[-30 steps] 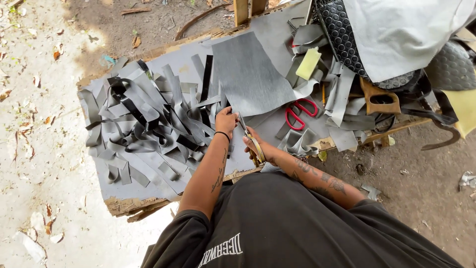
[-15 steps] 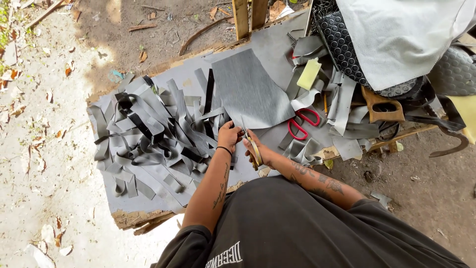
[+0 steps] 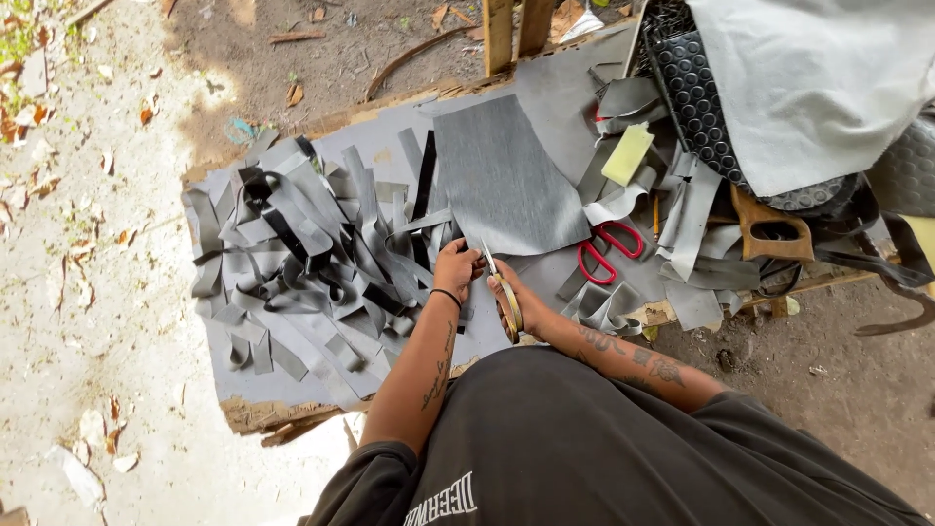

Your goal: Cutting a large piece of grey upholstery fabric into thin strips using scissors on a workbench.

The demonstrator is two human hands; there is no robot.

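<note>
We hold brass-handled scissors (image 3: 499,288) in our right hand (image 3: 514,297), fingers clenched through the loops, blades at the near edge of a grey sheet (image 3: 506,180) lying at 12 o'clock from our hands. Our left hand (image 3: 456,267) pinches that edge, fingers grasping the material. Cut grey and black strips (image 3: 302,253) pile up at 9 o'clock on the surface (image 3: 243,385). Red-handled scissors (image 3: 606,251) lie at 3 o'clock, near a yellow sponge block (image 3: 627,154).

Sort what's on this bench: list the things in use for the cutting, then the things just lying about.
In use:
left hand
right hand
yellow-handled scissors
grey sheet
cut grey strips

Lying about:
red-handled scissors
yellow sponge block
wooden-handled saw
black studded mat
pale cloth
</note>
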